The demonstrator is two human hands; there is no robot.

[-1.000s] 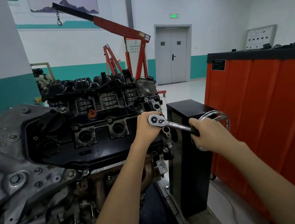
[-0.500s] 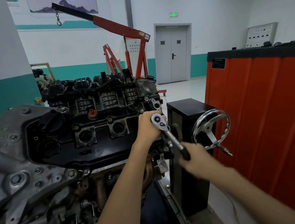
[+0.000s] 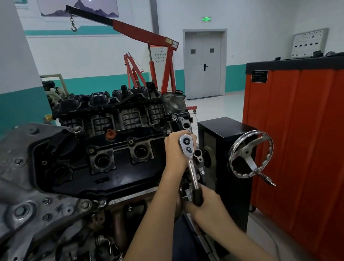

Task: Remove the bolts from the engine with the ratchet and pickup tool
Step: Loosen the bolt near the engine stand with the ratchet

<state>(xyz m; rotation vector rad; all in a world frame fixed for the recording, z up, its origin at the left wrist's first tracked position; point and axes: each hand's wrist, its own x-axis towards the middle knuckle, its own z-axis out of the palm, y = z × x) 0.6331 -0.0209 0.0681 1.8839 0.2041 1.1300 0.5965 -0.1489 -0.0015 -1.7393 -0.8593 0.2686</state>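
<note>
Engine (image 3: 97, 164) is filling the left and centre of my feed, its black top cover facing me. Behind it a red hoist (image 3: 139, 32) is standing, its boom reaching left with a hook (image 3: 73, 28) hanging on a chain.

Left hand (image 3: 175, 152) is working at the right end of the engine cover. I am reading its fingers as curled tight round the head of the ratchet (image 3: 191, 165), cupping it from the left. Head and hand are hiding whatever bolt is sitting underneath, so I am not calling it.

The ratchet's silver shaft is slanting from the head down toward me and a little right. Right hand (image 3: 206, 210) is gripping the black handle at the low end, fingers wrapped fully round it, just off the engine's right edge. This hand is coming through slightly blurred.

Just right of both hands a black stand (image 3: 232, 129) is crowding in, carrying a chrome handwheel (image 3: 250, 154) on its face. Farther right a red cabinet (image 3: 316, 148) with a dark top is walling off that side, well apart from the hands. A grey double door (image 3: 203, 69) is showing in the back wall.
</note>
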